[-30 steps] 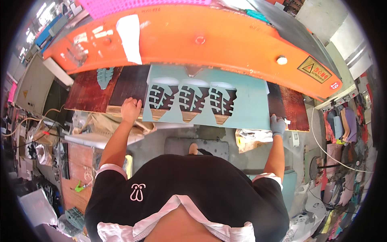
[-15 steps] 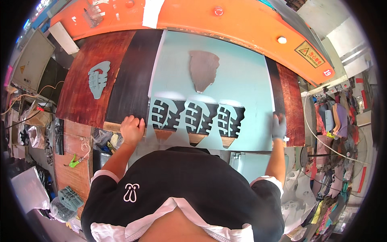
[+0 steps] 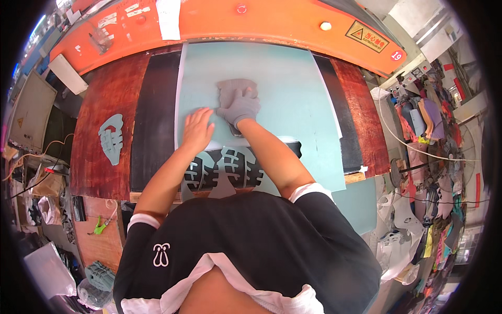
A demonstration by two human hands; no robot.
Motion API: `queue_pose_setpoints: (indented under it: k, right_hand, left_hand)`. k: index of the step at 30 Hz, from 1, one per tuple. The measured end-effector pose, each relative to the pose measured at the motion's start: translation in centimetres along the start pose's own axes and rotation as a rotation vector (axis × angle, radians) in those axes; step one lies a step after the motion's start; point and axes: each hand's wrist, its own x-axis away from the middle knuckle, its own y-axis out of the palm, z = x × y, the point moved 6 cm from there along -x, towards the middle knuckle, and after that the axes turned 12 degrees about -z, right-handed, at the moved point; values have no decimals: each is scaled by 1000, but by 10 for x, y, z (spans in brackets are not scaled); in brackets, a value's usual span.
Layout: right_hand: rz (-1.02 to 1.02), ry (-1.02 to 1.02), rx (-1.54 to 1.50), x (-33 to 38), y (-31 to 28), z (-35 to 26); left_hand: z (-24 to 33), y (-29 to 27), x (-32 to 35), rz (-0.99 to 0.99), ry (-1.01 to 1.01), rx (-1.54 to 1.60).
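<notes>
A pale green sheet (image 3: 293, 104) lies over a black board on the work surface. My right hand (image 3: 242, 107), in a grey glove, curls its fingers over a grey-brown cutting die (image 3: 228, 90) on the sheet, covering much of it. To its left, my bare left hand (image 3: 198, 128) rests on the sheet with fingers stretched out, holding nothing. Along the sheet's near edge run shaped cut-outs showing black beneath, with slotted cut pieces (image 3: 234, 159) in them. My forearms hide part of that row.
An orange machine beam (image 3: 209, 23) spans the far side. On the red-brown board at left lies a green slotted cut piece (image 3: 111, 140). A stack of similar pieces (image 3: 99, 275) sits lower left, near a green-handled tool (image 3: 99, 228). Colourful scraps (image 3: 426, 120) hang at right.
Both hands have left the sheet's near edges and reached inward over it. My right hand has taken hold of the cutting die; my left has come down flat beside it. The view has shifted.
</notes>
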Motion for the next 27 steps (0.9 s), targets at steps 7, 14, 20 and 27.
queue_pose_setpoints:
  k: [7,14,20,27]
  right_hand:
    - [86,-168,-283,-23,1,13]
    - [6,-296,-894,-31,-32,87]
    - [208,-75,-195,-19,-38,111]
    - [249,-66,-53,-22,-27,119]
  left_hand:
    - [-6,34,-13,-121,-58,-190]
    - [-2,32,-10,-54,-38,-180]
    - [-1,30,-12,-43,-28,-179]
    - [1,27,-13,-52,-34,-182]
